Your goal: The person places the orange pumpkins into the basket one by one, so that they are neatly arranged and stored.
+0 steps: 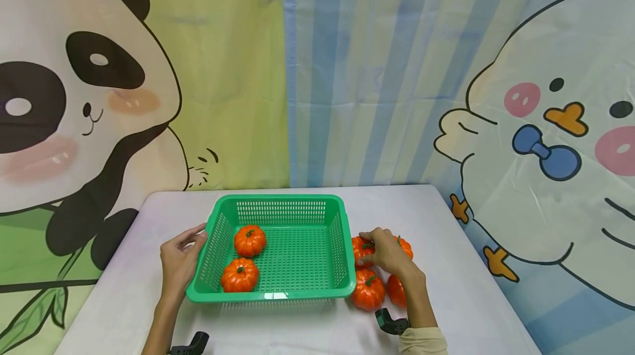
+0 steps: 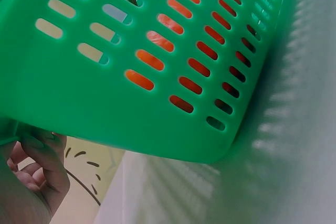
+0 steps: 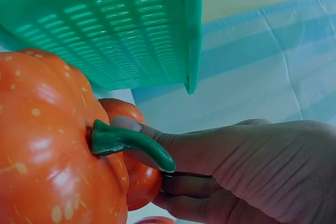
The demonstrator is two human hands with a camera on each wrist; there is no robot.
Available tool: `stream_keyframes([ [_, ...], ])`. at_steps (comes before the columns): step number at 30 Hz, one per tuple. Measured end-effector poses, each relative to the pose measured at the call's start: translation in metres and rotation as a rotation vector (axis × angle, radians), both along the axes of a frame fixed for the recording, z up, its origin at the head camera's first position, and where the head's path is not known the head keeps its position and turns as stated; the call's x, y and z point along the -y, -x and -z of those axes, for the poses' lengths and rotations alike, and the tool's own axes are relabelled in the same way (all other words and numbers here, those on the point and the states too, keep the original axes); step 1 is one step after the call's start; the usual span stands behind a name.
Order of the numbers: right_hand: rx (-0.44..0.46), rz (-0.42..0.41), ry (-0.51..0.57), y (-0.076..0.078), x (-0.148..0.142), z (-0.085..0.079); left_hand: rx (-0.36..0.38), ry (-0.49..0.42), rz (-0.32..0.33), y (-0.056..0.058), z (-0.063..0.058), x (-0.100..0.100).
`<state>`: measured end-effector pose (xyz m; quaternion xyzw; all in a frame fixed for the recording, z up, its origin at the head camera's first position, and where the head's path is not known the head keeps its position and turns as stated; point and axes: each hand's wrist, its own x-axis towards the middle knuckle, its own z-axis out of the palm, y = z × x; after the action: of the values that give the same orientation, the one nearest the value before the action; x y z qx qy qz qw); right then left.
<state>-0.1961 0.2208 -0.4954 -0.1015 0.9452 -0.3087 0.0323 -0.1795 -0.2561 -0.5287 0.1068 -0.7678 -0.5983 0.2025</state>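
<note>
A green plastic basket stands on the table with two orange toy pumpkins, one behind the other, in its left half. My left hand holds the basket's left rim; in the left wrist view its curled fingers are at the rim. Right of the basket, my right hand grips an orange pumpkin between thumb and fingers. Closer to me sits another pumpkin, whose curved green stem overlaps the thumb in the right wrist view. My hand and forearm partly cover two more pumpkins.
A white cloth covers the table. Behind it hangs a curtain printed with a panda and a white bird. Dark camera mounts sit at both wrists.
</note>
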Motion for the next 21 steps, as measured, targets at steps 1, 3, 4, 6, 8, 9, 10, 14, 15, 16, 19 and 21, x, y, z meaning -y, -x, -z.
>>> stream_keyframes([
  [1,0.004,0.003,0.003,-0.0001,0.0001,0.0003,0.003,0.002,-0.002,0.0002,0.0003,0.0002],
  [3,0.008,0.006,0.006,-0.0003,0.0003,0.0,0.005,0.006,-0.004,0.0005,0.0005,0.0003],
  [4,0.009,0.008,0.008,-0.0004,0.0004,0.0,0.005,0.005,-0.004,0.0005,0.0005,0.0004],
  [6,0.009,0.008,0.015,-0.0005,0.0005,-0.0004,0.002,0.002,-0.004,0.0007,0.0005,0.0003],
  [8,0.003,0.004,0.016,-0.0003,0.0002,0.0,-0.003,0.001,-0.001,0.0005,0.0001,0.0003],
  [9,0.001,0.003,0.016,-0.0002,-0.0001,0.0002,-0.005,0.0,0.0,0.0005,0.0001,0.0003],
  [10,-0.002,-0.002,0.017,-0.0002,-0.0005,0.0001,-0.007,0.0,0.002,0.0005,0.0001,0.0004],
  [14,-0.022,-0.028,0.012,0.0,-0.0026,0.0001,-0.006,0.008,0.003,0.0004,0.0,0.0006],
  [15,-0.029,-0.038,0.012,-0.0001,-0.0031,-0.0001,-0.006,0.006,0.003,0.0004,0.0001,0.0006],
  [16,-0.04,-0.051,0.012,0.0,-0.0037,-0.0002,-0.005,0.007,0.003,0.0004,0.0001,0.0007],
  [19,-0.065,-0.087,0.016,0.0,-0.0051,-0.0007,-0.002,0.01,0.0,0.0001,0.0004,0.0006],
  [21,-0.071,-0.092,0.018,-0.0003,-0.0057,-0.0015,0.0,0.011,-0.001,-0.0003,0.0007,0.0004],
])
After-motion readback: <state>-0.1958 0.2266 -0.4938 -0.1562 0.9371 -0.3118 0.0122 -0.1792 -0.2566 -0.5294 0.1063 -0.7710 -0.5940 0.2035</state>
